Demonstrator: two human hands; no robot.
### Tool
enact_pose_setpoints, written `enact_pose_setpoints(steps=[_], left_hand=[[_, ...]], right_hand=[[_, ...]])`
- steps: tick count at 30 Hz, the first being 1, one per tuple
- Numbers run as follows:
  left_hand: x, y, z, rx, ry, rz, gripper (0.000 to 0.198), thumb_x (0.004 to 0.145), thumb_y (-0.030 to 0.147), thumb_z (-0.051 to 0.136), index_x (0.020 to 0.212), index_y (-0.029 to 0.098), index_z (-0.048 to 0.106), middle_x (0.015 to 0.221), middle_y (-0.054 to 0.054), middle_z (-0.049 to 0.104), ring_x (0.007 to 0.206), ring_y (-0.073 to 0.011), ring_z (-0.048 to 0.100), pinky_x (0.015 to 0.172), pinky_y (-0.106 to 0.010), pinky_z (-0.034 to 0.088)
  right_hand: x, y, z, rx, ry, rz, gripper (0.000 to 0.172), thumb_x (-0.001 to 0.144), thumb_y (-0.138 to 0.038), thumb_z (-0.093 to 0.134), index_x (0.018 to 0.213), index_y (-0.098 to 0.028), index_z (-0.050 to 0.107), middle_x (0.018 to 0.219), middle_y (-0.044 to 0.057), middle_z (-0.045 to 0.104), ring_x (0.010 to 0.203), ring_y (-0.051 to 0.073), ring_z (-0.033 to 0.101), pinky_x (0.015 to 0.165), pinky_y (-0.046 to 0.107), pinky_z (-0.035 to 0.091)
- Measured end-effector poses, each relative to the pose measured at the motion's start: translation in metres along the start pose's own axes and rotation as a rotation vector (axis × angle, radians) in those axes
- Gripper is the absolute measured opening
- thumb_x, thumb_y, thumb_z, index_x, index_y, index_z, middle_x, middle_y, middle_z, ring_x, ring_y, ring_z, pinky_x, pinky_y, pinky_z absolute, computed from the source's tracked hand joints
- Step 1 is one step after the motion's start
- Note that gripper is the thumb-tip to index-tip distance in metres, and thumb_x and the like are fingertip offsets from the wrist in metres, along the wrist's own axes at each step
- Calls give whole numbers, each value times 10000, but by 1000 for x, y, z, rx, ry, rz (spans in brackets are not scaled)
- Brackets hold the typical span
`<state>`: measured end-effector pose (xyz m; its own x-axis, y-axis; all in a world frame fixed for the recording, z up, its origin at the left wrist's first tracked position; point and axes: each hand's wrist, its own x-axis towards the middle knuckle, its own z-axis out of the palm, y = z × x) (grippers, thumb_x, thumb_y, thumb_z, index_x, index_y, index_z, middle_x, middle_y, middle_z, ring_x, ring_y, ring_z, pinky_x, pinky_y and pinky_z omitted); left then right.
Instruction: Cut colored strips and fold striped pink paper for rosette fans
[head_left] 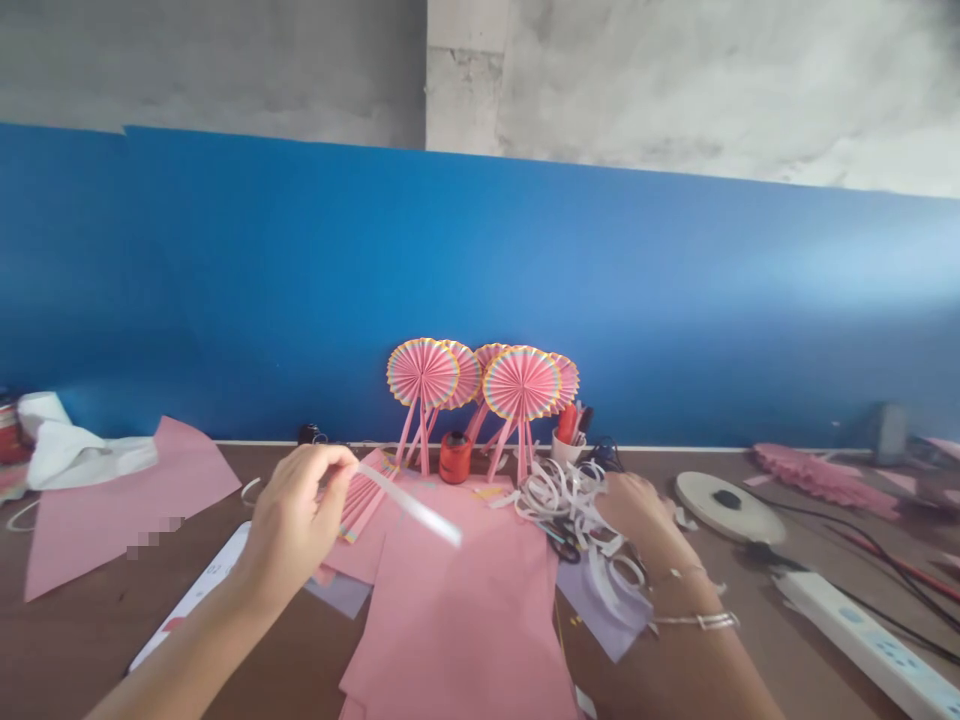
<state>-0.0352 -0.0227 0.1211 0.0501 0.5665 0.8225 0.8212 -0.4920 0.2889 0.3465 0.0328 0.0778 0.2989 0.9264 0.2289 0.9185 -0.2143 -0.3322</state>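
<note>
My left hand (304,500) pinches one end of a white strip (416,508), which hangs out to the right over stacked pink paper (465,600). My right hand (637,510) is at the right edge of a heap of curled white strips (559,490); its fingertips are hidden, so what it holds cannot be made out. Just right of my left hand lies a pleated pink paper piece (366,500). Several round pink paper fans (523,384) on pink sticks lean against the blue partition behind.
A red jar (454,458) and a white cup of pens (566,448) stand at the back. Scissors (562,542) lie by the strips. At right are a round beige device (729,512), a power strip (870,635) and cables. A pink sheet (127,510) lies left.
</note>
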Motion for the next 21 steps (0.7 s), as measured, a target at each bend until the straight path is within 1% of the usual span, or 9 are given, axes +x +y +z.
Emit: enact_pose_setpoints(steps=[1,2,4,6,8,10,18,20,21], left_hand=[[3,6,1,-17,-35,0,164,862,288,419,786,213,544,774,-22,635,768,-175,618,680,-256,485],[5,12,2,-31,-66,-11,166,860,287,417,780,214,543,772,-20,636,769,-176,621,676,-256,487],[8,23,3,-56,-113,-43,165,855,293,418,779,219,545,778,-16,636,770,-177,626,664,-253,490],[11,31,4,-78,-146,-79,168,855,303,417,780,223,545,779,-9,633,765,-174,632,644,-243,492],[13,35,4,-91,-174,-115,176,861,312,411,780,225,541,777,-3,627,762,-169,636,623,-231,491],[15,36,3,-105,-205,-141,185,866,319,406,781,224,540,783,-3,624,758,-165,636,609,-222,490],[26,44,-5,-238,-350,-190,215,861,363,425,777,226,567,748,7,629,606,-137,592,545,-209,489],[29,48,-8,-285,-398,-202,216,869,363,415,787,228,563,756,14,626,616,-133,583,562,-207,491],[30,49,-9,-303,-415,-211,215,870,365,415,790,228,560,757,17,623,623,-131,577,569,-205,490]], right_hand=[[-4,-9,-1,21,8,-22,262,688,-172,521,878,-135,698,971,176,671,957,315,590,762,391,444],[-10,-21,-1,161,-7,-150,313,742,-211,513,997,-131,675,1081,181,643,1055,315,554,848,414,427],[-25,-47,0,559,-169,-400,415,840,-337,474,1199,-157,578,1233,152,578,1163,275,504,954,409,397],[-41,-71,2,860,-341,-561,518,890,-442,418,1363,-232,401,1390,97,443,1274,237,402,1019,409,358],[-53,-86,6,900,-337,-653,773,773,-487,611,1425,-270,258,1484,71,286,1359,246,248,1088,438,260],[-60,-94,13,849,-330,-685,934,681,-458,719,1439,-285,203,1514,62,197,1387,253,154,1120,457,176],[-71,-107,34,900,-471,-768,856,709,-329,712,1421,-310,238,1497,63,245,1374,232,204,1105,450,217],[-73,-111,36,923,-437,-739,756,711,-312,706,1373,-303,341,1486,63,269,1362,233,234,1093,436,237],[-73,-112,36,937,-416,-708,640,716,-308,699,1302,-289,441,1470,63,300,1345,236,271,1082,425,254]])
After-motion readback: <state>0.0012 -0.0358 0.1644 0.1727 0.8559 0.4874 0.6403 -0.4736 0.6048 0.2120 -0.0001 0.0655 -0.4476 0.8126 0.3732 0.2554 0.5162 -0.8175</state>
